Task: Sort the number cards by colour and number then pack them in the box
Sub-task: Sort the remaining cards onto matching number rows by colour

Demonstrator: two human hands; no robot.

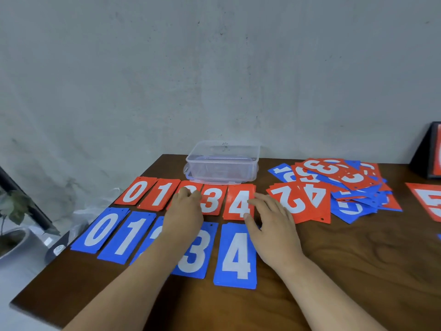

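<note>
Two rows of number cards lie on the brown table. The far row is red, 0 [135,191] to 4 [239,204]; the near row is blue, 0 [101,231] to 4 [236,255]. My left hand [185,211] rests on the red 2 card and hides most of it, fingers loosely curled. My right hand [272,222] lies flat beside the red 4 card, its fingertips touching that card's right edge. A clear plastic box [223,163] stands behind the red row, sitting on its lid. An unsorted heap of red and blue cards [334,187] lies to the right.
A red 5 card [429,201] lies at the right edge of view. A black stand [427,151] is at the far right by the wall. A potted plant [14,211] sits left of the table. Bare wood shows in front of my right hand.
</note>
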